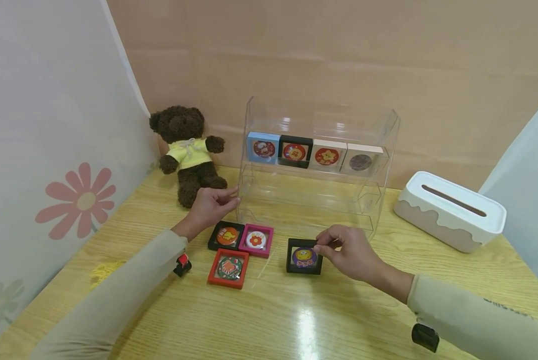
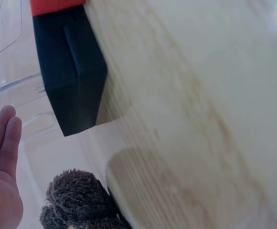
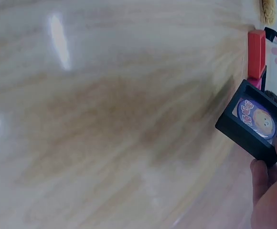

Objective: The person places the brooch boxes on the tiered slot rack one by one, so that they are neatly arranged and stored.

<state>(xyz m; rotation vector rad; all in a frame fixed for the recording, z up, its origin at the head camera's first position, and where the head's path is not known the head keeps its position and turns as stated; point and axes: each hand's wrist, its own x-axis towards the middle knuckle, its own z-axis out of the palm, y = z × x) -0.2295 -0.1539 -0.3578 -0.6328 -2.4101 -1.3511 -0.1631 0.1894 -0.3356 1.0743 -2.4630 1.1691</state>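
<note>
My right hand [image 1: 352, 254] pinches a black square badge frame [image 1: 304, 257] between thumb and fingers at its upper right corner. Inside that frame is a round purple and yellow badge; in the right wrist view it is tilted, above the table. My left hand [image 1: 209, 210] holds the left side edge of a clear acrylic display rack [image 1: 305, 200] with thumb and forefinger; its other fingers [image 2: 7, 143] extend nearly straight. Between the hands lie a second black frame [image 1: 226, 235], a magenta frame [image 1: 269, 245] and a red frame [image 1: 226, 284], each with a round badge.
On the rack's upper tier stand a light blue frame [image 1: 263, 148], a black frame [image 1: 295, 151] and two whitish frames [image 1: 327, 155]. A brown teddy bear [image 1: 190, 150] sits left of the rack. Right stands a white tissue box [image 1: 451, 210]. Yellow strands [image 1: 104, 271] lie at left.
</note>
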